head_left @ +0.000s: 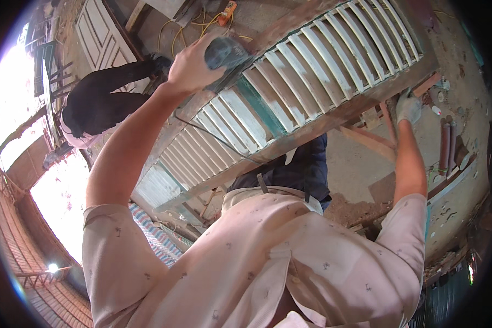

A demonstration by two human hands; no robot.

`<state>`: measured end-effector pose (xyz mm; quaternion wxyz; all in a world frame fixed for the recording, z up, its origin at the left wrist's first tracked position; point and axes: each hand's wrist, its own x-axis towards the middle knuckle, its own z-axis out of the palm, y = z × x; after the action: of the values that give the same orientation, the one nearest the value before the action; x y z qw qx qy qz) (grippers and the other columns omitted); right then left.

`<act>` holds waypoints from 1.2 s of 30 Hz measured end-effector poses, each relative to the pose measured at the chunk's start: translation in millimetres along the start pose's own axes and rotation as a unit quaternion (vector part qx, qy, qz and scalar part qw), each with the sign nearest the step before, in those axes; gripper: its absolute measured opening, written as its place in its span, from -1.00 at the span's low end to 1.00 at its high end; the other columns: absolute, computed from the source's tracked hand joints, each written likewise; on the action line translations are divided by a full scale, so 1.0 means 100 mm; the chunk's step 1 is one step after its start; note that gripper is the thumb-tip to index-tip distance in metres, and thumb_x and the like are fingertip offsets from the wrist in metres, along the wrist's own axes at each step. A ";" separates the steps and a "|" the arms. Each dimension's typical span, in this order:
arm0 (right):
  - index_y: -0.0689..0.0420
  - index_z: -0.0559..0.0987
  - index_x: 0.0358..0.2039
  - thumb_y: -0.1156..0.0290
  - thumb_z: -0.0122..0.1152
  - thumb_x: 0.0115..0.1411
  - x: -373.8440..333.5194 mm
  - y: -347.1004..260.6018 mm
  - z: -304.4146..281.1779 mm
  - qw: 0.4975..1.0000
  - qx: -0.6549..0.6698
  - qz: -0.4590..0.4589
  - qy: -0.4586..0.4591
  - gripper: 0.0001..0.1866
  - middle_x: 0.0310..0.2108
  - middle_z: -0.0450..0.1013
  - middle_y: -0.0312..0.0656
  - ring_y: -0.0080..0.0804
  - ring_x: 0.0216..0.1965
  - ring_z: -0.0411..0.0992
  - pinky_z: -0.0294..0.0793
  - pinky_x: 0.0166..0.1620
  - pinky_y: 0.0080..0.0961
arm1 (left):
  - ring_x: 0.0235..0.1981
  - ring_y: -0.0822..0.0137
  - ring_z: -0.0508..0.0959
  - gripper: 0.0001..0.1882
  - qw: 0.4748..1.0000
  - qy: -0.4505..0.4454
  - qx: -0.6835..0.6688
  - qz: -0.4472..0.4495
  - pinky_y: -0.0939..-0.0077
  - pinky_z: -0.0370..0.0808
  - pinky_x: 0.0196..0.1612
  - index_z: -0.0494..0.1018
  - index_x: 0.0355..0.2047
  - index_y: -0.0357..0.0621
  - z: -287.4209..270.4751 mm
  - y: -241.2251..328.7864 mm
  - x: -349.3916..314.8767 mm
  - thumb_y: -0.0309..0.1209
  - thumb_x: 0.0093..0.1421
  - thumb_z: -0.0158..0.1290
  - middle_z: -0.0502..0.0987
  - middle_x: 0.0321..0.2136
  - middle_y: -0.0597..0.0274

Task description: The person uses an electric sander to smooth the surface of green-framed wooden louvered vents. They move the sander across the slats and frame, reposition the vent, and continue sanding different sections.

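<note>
A long louvred wooden shutter (322,124) lies slantwise before me, with whitish slats, brown frame rails and green-painted strips. My left hand (194,64) is wrapped round a dark, rounded power tool that looks like a sander (227,53), which rests on the shutter's far rail. Motion blurs the tool's outline. A dark cord (216,138) crosses the slats. On the other side, my right hand (409,107), dusty or in a greyish glove, is at the near rail by the shutter's right end. Its fingers are too small and blurred to make out.
Orange-brown wooden supports (370,141) stand beneath the shutter. At the left another person (101,101) in dark trousers bends near a panelled door (106,38). Yellow cords and an orange power strip (227,13) lie beyond. Brown cylinders (447,143) are on the right.
</note>
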<state>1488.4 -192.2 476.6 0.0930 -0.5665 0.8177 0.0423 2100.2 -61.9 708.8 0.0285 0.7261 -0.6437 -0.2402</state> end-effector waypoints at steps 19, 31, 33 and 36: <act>-0.05 0.78 -0.07 0.01 0.08 0.43 -0.02 0.07 0.11 0.998 0.014 -0.050 0.029 -0.60 -0.10 0.70 0.06 0.18 -0.09 0.66 0.63 -0.02 0.08 | 0.06 -0.16 0.69 -0.21 0.999 -0.028 -0.002 0.038 0.03 0.63 0.16 0.41 0.35 0.16 -0.02 0.94 0.96 -0.25 0.08 0.40 0.70 0.06 -0.01; 0.01 0.77 -0.11 0.13 0.16 0.38 -0.13 -0.06 -0.08 0.994 0.070 -0.084 0.009 -0.68 -0.11 0.71 -0.02 0.10 -0.07 0.67 0.64 0.00 -0.02 | 0.06 -0.15 0.70 -0.23 0.998 -0.027 0.025 0.042 0.01 0.62 0.17 0.43 0.33 0.15 0.00 1.77 1.92 -0.24 0.08 0.41 0.71 0.01 -0.05; 0.05 0.76 -0.10 0.17 0.21 0.34 -0.13 -0.09 -0.11 0.996 0.078 -0.037 -0.013 -0.70 -0.08 0.70 -0.02 0.06 -0.04 0.66 0.64 0.00 -0.05 | 0.05 -0.15 0.70 -0.23 0.998 -0.023 0.021 0.052 0.01 0.62 0.17 0.43 0.33 0.14 0.00 1.94 2.11 -0.24 0.08 0.41 0.72 0.00 -0.05; 0.04 0.76 -0.11 0.18 0.24 0.32 -0.08 0.00 0.00 0.994 0.086 -0.066 -0.025 -0.71 -0.07 0.70 -0.04 0.04 -0.03 0.66 0.65 -0.02 -0.07 | 0.02 -0.16 0.71 -0.23 0.997 -0.018 0.030 0.066 0.01 0.64 0.15 0.44 0.32 0.11 -0.02 2.17 2.39 -0.24 0.07 0.40 0.73 -0.03 -0.07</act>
<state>1491.0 -184.8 478.4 0.1643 -0.6083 0.7763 -0.0206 1914.3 -325.9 711.7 0.0107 0.6785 -0.6972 -0.2311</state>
